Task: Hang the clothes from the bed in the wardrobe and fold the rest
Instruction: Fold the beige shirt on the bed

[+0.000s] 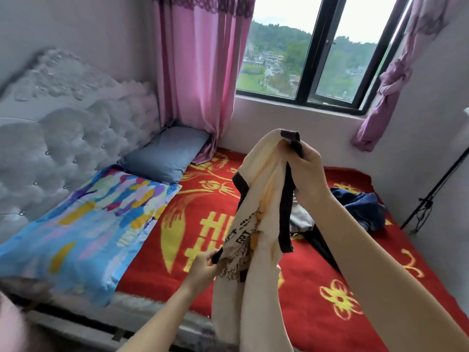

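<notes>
A cream T-shirt (261,189) with black trim and black printed lettering hangs in the air over the bed (317,280). My right hand (305,171) grips it high up, at the black collar edge. My left hand (203,265) pinches a black-trimmed edge lower down, near the print. The shirt's lower part drops below the frame. Behind my right forearm lies a pile of other clothes on the red blanket: a dark blue garment (360,204), a grey-white piece (302,221) and something black (322,247).
A colourful blue pillow (83,224) and a grey-blue pillow (167,153) lie at the tufted headboard (63,138) on the left. Pink curtains (200,72) flank a window. A black stand (431,196) leans at the right wall.
</notes>
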### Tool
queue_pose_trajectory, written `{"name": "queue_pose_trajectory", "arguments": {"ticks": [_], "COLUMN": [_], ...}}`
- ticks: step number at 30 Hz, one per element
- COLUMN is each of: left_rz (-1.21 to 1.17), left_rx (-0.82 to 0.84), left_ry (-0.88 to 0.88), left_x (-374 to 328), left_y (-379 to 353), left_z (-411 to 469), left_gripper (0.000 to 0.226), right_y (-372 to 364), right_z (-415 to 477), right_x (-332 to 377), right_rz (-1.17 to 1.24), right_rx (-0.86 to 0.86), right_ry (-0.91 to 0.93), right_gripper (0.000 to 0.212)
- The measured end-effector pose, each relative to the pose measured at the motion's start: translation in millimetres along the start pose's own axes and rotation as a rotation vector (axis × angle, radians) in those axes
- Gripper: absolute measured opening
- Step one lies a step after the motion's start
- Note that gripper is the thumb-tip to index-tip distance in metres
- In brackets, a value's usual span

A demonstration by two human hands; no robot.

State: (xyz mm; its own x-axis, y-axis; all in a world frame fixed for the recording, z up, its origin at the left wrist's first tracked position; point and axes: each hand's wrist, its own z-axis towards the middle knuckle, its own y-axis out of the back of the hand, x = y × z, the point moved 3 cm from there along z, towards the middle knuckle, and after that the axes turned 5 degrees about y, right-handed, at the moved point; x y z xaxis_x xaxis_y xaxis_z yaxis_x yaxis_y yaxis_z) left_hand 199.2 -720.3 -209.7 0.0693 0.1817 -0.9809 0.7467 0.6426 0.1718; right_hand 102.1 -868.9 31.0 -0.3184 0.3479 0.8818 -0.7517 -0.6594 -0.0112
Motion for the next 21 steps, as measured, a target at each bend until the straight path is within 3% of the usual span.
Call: {"name": "queue_pose_trajectory", "arguments": {"ticks": [4, 8, 12, 16, 19, 21], "left_rz": [-0.056, -0.097, -0.014, -0.049, 0.137, 0.278], "left_rx": [0.097, -0.134, -0.14, -0.238, 0.041, 0.184], "left_ry": [-0.047, -0.152, -0.201, -0.287, -0.368, -0.3], "left_x": [-20.5, -64.0, -117.6, -167.4, -199.6, -200.0], "left_y": [36.5, 102.6, 143.5, 165.9, 168.6, 166.5], "left_z": [-3.9, -8.6, -9.8, -25.2, -47.6, -51.7], "left_gripper": [0.032, 0.011, 0.028, 0.022, 0.037, 0.053], "right_y": [48.4, 90.0, 104.3, 112.1, 115.4, 115.8], "right_z": [12.4, 7.8, -10.7, -21.0, -24.4, -28.9], "right_x": [-3.0, -21.6, -40.3, -35.4, -34.5, -40.6], "right_rz": [0.071, 0.039, -0.059, -0.001, 0.066, 0.075], "right_rx": [-0.188, -0.225, -0.152, -0.124, -0.13, -0.112], "right_ry": [-0.038, -0.063, -0.073, -0.04, -0.025, -0.034], "right_gripper": [0.024, 0.021, 0.024, 0.011, 0.019, 0.023]}}
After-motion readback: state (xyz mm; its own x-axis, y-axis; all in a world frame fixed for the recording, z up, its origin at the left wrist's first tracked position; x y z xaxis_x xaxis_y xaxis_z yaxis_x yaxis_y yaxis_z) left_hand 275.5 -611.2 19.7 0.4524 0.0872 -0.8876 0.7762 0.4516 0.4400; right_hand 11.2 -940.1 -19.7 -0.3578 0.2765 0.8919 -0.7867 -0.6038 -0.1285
